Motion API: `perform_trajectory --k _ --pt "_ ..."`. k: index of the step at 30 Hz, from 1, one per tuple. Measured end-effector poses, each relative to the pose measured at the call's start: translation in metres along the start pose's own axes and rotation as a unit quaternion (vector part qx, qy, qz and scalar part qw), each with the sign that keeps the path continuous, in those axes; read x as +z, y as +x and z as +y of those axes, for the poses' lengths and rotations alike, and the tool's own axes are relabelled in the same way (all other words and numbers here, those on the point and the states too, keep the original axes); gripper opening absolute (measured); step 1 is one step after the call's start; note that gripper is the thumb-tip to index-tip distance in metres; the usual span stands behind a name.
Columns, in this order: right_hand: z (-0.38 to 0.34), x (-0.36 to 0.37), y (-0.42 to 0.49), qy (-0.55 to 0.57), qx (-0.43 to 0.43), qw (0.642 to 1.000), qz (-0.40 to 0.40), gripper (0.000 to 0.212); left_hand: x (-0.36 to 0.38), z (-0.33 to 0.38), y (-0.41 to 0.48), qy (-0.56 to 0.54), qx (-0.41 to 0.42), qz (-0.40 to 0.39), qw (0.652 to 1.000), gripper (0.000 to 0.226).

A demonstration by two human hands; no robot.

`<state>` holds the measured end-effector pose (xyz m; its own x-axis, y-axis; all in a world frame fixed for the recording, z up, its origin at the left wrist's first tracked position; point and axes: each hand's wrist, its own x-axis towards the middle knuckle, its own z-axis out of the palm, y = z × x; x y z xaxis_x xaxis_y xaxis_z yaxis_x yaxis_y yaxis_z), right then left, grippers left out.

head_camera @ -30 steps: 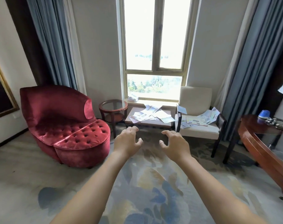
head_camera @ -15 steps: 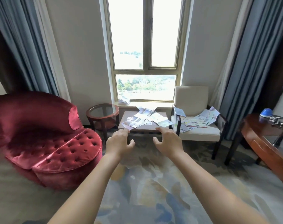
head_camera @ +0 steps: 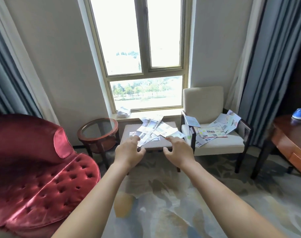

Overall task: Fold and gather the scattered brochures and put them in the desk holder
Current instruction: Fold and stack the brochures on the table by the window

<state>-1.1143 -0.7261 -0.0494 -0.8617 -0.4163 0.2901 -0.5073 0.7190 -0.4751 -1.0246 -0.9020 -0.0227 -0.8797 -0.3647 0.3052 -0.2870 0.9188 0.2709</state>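
Beside a red armchair (head_camera: 34, 169), the left hand (head_camera: 129, 152) hangs just short of brochures (head_camera: 153, 129) strewn on the low counter (head_camera: 127, 128), with the right hand (head_camera: 179, 152) alongside, fingers of both spread and empty. More brochures litter the cream chair (head_camera: 203, 103). Gathering has not yet begun; the next move likely calls for grasping the nearest sheet.

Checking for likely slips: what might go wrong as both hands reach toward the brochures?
The brochures on the low table overlap loosely, some near its front edge; a scoop by the left hand and right hand may push sheets onto the carpet. Those on the cream chair could be missed.
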Motion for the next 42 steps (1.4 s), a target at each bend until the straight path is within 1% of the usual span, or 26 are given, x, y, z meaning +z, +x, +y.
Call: perform_trajectory --k 6,9,13,18,21,24,28,31,34,37,42 --pt "0.024 0.015 0.12 0.006 0.007 1.0 0.022 0.049 0.023 -0.017 0.12 -0.023 0.001 0.032 0.999 0.043" --pt "0.03 0.031 0.16 0.011 0.018 1.0 0.01 0.048 0.036 -0.03 0.158 -0.033 -0.006 0.017 0.999 0.044" --pt "0.038 0.061 0.216 0.009 0.025 1.0 -0.011 0.048 0.056 -0.052 0.219 -0.04 -0.017 0.019 0.999 0.041" --pt "0.045 0.106 0.289 0.0 0.031 0.999 -0.016 0.047 0.095 -0.088 0.3 -0.04 -0.023 0.003 0.999 0.042" --pt "0.045 0.135 0.342 -0.002 0.042 0.999 -0.015 0.046 0.121 -0.113 0.355 -0.042 -0.011 -0.006 0.999 0.041" --pt "0.038 0.155 0.393 -0.007 0.066 0.998 -0.021 0.046 0.136 -0.136 0.412 -0.04 0.001 -0.036 0.999 0.042" --pt "0.038 0.174 0.461 -0.008 0.075 0.997 -0.012 0.046 0.157 -0.157 0.49 -0.051 0.031 -0.035 0.998 0.033" --pt "0.043 0.188 0.498 -0.016 0.079 0.997 -0.013 0.045 0.17 -0.167 0.53 -0.041 0.035 -0.056 0.997 0.04" --pt "0.057 0.207 0.528 -0.014 0.096 0.995 -0.022 0.043 0.192 -0.177 0.565 -0.034 0.035 -0.088 0.995 0.047" --pt "0.075 0.228 0.564 -0.017 0.104 0.994 -0.028 0.042 0.217 -0.185 0.605 -0.055 0.034 -0.081 0.995 0.045" --pt "0.109 0.267 0.633 -0.012 0.112 0.992 -0.049 0.041 0.271 -0.193 0.67 -0.05 0.024 -0.091 0.994 0.045"
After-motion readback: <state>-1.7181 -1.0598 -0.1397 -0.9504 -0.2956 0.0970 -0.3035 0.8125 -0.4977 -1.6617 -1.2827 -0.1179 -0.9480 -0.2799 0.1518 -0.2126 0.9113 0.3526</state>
